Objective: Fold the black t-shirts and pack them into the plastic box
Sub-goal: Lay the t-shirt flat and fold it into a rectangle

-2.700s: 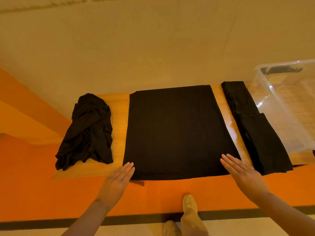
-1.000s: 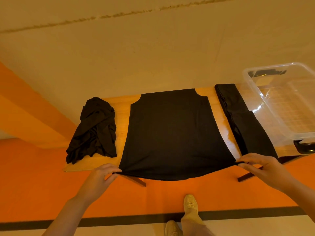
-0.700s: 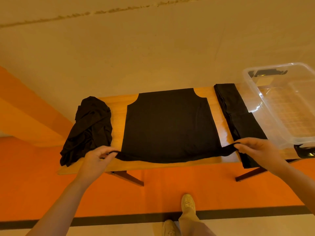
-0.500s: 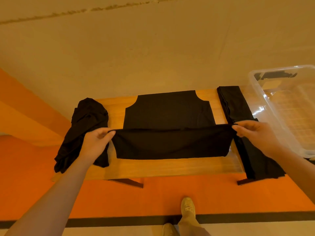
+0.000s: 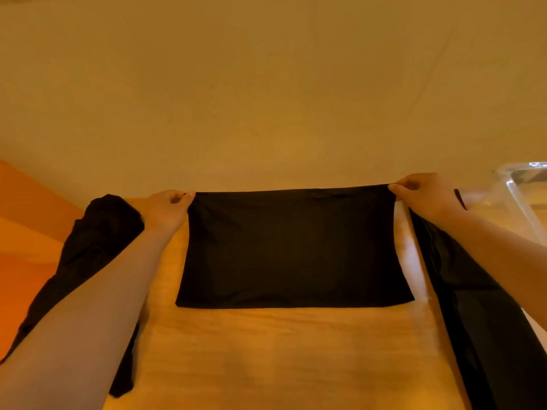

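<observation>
Black t-shirt (image 5: 293, 250) — lies doubled over on the wooden surface (image 5: 281, 350), a wide dark rectangle with its folded edge toward the person and its far edge at the back of the surface. Left hand (image 5: 167, 210) pinches the far left corner, fingers curled; right hand (image 5: 423, 195) pinches the far right corner the same way. Fabric between them is drawn straight and taut. Both forearms are bare and reach forward across the surface.

Crumpled black garment (image 5: 91, 255) sits at the left edge, partly under the left forearm. Long folded black garment (image 5: 473, 306) runs along the right side, just beside the shirt but apart from it. Clear plastic box (image 5: 524, 190) — at far right, only its corner in view, contents not discernible. Orange floor (image 5: 20, 226) shows at left.
</observation>
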